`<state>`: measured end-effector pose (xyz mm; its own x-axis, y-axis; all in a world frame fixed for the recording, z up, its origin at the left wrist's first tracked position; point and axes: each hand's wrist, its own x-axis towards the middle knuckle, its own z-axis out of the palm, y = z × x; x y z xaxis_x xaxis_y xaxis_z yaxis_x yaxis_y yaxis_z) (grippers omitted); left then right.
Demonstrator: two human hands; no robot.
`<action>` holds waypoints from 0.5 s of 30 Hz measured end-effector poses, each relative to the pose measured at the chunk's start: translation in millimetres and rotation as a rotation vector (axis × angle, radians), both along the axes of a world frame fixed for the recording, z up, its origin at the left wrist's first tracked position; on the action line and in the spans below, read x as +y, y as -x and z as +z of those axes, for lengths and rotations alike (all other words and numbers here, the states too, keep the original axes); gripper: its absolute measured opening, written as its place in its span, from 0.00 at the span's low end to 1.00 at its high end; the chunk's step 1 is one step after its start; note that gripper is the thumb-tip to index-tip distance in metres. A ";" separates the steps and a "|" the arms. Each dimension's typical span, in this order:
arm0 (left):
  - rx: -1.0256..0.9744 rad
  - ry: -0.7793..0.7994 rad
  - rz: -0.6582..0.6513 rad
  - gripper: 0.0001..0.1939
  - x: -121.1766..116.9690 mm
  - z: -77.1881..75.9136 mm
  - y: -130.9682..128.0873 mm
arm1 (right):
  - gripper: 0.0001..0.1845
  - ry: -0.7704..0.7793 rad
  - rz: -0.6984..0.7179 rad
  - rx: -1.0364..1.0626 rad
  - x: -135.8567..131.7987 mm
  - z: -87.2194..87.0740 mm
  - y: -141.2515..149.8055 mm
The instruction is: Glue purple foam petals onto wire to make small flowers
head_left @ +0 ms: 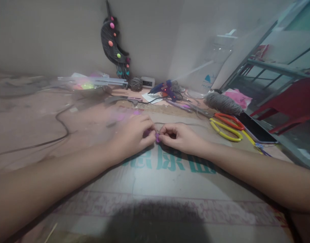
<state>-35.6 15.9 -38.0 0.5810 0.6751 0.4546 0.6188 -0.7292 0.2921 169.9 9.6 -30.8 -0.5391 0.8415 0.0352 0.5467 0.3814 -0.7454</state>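
Above the printed cardboard sheet [160, 182], my two hands meet around a small purple piece [157, 137], perhaps paper or felt. My left hand [136, 135] pinches it from the left, thumb against fingers. From the other side, the thumb and forefinger of my right hand [181, 137] close on its edge. Most of the piece is hidden by my fingers. A thin grey strand [181, 123] lies just behind my right hand. Blurred purple scraps [122, 115] lie beyond my left hand.
Scissors [226, 127] with orange and yellow handles, a phone [256, 128] and grey yarn [223, 103] lie right. A glue gun [162, 89] sits at the back near a plastic bottle [212, 67]. Glue sticks [101, 81] lie back left; a decorated moon [109, 44] leans against the wall.
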 end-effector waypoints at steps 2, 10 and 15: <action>-0.023 0.034 -0.015 0.08 -0.7 1.0 -0.1 | 0.08 -0.001 -0.003 0.000 -0.6 0.4 -0.1; -0.059 0.025 -0.046 0.07 0.7 -0.4 0.4 | 0.10 -0.018 -0.004 0.001 0.3 1.3 -0.2; 0.026 -0.082 -0.052 0.07 1.7 -2.6 2.8 | 0.07 -0.025 -0.004 -0.027 -0.2 1.3 -0.3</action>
